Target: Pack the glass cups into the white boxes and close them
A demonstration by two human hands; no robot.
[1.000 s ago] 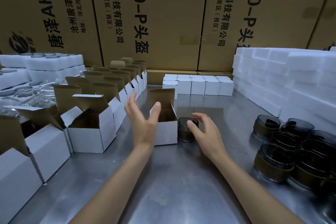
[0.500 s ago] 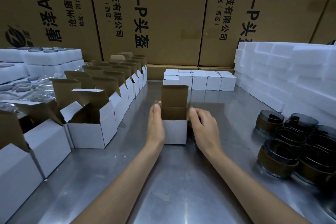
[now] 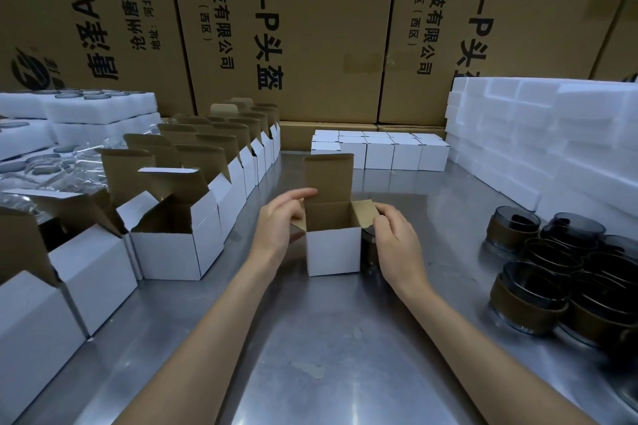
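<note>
Two hands work one small white box (image 3: 332, 254) near the middle of the steel bench (image 3: 310, 348). The left hand (image 3: 276, 224) has its fingers curled at the box's left side flap, forefinger stretched toward the upright lid flap; the right hand (image 3: 397, 238) pinches the right side flap (image 3: 362, 212) and holds it spread outward. Just behind that hand, touching the box's right wall, stands a dark glass cup (image 3: 370, 248) with a brown band, mostly hidden.

By my reckoning the box is thin card: light, easily dented, likely to skid on the steel, so it wants steadying by its walls. The cup is probably heavier, smooth and breakable; take it around the banded side, not the rim.

Half a second ago both hands pressed flat against the box sides with the flaps in; now the flaps are opened out.

Toward the right edge more banded glass cups (image 3: 531, 300) cluster. Along the left edge runs a row of open boxes (image 3: 179, 245); closed boxes (image 3: 379, 152) sit at the far edge.
</note>
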